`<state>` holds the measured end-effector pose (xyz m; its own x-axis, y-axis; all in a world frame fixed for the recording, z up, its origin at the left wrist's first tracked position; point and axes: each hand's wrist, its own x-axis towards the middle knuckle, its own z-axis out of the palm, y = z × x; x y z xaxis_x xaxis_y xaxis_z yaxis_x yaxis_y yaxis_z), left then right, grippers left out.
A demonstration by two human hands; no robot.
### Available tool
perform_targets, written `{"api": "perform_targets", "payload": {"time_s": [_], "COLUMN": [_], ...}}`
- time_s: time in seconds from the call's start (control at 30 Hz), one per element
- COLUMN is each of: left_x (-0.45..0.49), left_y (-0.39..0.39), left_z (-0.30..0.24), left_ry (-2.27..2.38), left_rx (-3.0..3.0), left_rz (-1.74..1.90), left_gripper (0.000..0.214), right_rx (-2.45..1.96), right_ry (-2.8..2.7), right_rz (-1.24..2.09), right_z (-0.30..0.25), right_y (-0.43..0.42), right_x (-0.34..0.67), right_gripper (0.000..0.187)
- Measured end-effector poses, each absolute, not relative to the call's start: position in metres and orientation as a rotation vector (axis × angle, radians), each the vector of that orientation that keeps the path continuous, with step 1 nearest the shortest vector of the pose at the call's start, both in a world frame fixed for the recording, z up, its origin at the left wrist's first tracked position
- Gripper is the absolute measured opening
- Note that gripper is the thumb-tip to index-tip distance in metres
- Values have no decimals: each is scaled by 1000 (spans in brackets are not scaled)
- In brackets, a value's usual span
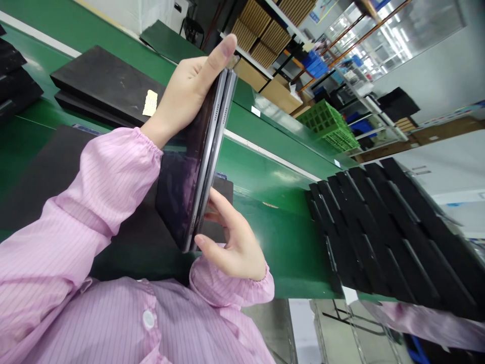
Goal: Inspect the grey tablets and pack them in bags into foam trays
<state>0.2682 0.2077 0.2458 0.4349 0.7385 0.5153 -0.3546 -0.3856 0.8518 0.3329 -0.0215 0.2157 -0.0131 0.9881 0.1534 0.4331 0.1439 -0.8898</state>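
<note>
Two tablets (pixel 182 172) with glossy dark screens and grey metal edges are pressed together face to back, tilted up on end in front of my chest. Small speaker holes show along their edges. My left hand (pixel 189 91) grips the upper end, its thumb along the top and its fingers hidden behind the screen side. At the lower end, my right hand (pixel 237 242) is closed around the edge, with the thumb near the bottom corner and the fingers on the far side. Beneath them lies a black foam mat (pixel 49 172) on the green bench.
Black foam slabs (pixel 109 81), one bearing a yellow label (pixel 150 103), lie at the left. Several black trays with slim devices (pixel 386 232) stand stacked on the right of the green bench (pixel 280 242). A green crate (pixel 329 124) and shelves stand beyond. Another person's sleeve (pixel 435 321) shows lower right.
</note>
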Motion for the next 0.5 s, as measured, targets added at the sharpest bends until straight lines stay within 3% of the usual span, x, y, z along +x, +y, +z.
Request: {"api": "perform_targets", "payload": {"time_s": [0.2,0.5], "left_x": [269,262], "left_y": [201,173], "left_z": [246,262], "left_ry": [296,122], "left_rx": [1547,1564], "left_rz": [1194,1138], "left_gripper": [67,70], "right_rx": [-1410,-1415], "right_ry": [-1358,-1226], "right_rz": [787,541], "right_z": [214,214], "right_y": [-11,-7], "right_x": [319,306], "right_gripper": [40,40]}}
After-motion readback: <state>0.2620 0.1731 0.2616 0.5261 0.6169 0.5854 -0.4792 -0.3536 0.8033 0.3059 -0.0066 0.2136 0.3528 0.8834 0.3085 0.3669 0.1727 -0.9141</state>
